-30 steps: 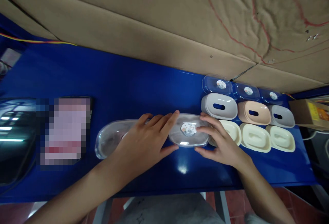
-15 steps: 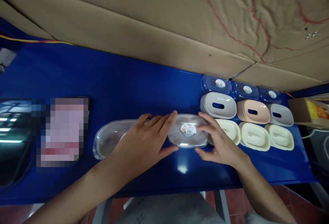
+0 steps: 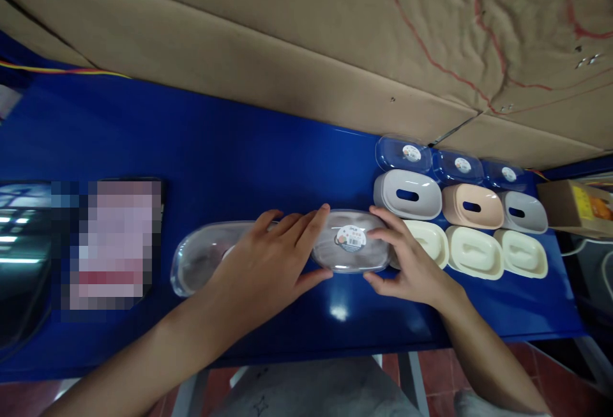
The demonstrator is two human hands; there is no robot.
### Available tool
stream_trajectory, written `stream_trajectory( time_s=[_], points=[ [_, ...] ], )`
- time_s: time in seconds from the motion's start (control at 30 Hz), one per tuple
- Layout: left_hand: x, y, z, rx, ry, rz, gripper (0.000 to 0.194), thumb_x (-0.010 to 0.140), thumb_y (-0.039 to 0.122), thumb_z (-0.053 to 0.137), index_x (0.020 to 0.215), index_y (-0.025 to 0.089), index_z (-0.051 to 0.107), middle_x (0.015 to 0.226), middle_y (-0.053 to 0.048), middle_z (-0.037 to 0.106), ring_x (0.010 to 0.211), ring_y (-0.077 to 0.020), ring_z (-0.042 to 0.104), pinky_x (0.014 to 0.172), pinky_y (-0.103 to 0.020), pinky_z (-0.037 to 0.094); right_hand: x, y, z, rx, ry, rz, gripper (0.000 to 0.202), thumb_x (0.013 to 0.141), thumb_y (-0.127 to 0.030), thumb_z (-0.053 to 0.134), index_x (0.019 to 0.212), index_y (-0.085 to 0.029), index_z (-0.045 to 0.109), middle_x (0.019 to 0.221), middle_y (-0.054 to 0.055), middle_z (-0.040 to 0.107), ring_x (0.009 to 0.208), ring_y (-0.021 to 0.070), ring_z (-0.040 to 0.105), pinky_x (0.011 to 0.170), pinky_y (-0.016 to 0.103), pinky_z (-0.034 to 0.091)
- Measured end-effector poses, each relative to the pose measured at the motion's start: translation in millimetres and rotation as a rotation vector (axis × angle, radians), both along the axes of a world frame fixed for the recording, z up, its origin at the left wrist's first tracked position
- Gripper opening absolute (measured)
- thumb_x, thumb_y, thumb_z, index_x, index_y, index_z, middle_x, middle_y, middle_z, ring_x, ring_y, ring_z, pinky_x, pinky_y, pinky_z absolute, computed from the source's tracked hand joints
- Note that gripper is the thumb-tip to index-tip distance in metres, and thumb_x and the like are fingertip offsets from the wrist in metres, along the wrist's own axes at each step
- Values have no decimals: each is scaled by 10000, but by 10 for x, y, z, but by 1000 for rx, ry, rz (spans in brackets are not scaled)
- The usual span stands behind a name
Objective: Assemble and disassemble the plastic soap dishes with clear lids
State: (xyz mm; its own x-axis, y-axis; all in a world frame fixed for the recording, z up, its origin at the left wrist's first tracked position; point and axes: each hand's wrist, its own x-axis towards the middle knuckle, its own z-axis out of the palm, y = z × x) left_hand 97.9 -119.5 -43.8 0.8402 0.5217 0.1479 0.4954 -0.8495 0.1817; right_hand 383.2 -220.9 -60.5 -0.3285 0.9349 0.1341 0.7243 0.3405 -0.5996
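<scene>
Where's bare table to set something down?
Widest: blue table between brown backing, left hand and pixelated item. Smaller: front strip between the forearms, below the labelled container. Crowded: right end, packed with clear lids, slotted trays and cream dishes.

Clear white-labelled container [image 3: 350, 256], blue table [image 3: 230, 149]

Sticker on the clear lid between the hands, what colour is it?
The sticker is mostly white; the head view shows it best.

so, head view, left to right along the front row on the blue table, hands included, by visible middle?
Dark glossy panel, pixelated pink panel, left clear container, left hand, held clear container, right hand, middle cream tray, right cream tray.
</scene>
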Motion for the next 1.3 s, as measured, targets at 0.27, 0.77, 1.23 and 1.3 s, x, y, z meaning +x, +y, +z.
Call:
stream_trajectory(
  time_s=[0.27,0.77,1.23,1.3],
  points=[
    [-11,3,-1,-8,25,3,723,1088,563,580,1594,56,478,1308,-208,773,1114,-347,766,1023,-488,539,10,-20,-6,25,-26,16,656,936,-317,798,1495,-278,456,1693,181,386,1588,374,432,1213,576,528],
    [3,7,3,45,-28,-15,723,1018,463,715,1533,9,490,1256,-223,782,1045,-356,782,955,-501,561,27,2,27,-18,-27,16,693,959,-408,804,1541,-319,439,1715,154,386,1591,370,429,1226,587,503],
    [-36,68,26,97,6,131,757,957,379,697,1556,-19,460,1231,-262,785,1054,-404,784,990,-581,582,398,-66,279,106,-189,-259,76,1067,-240,646,1114,-250,704,911,20,786,769,213,731,763,371,554],
    [-39,74,24,100,14,133,768,967,402,690,1566,-15,450,1237,-258,785,1062,-401,783,991,-573,587,367,-70,269,47,-215,-225,88,1084,-260,621,1101,-241,705,971,28,812,773,205,740,736,352,553]
  ],
)
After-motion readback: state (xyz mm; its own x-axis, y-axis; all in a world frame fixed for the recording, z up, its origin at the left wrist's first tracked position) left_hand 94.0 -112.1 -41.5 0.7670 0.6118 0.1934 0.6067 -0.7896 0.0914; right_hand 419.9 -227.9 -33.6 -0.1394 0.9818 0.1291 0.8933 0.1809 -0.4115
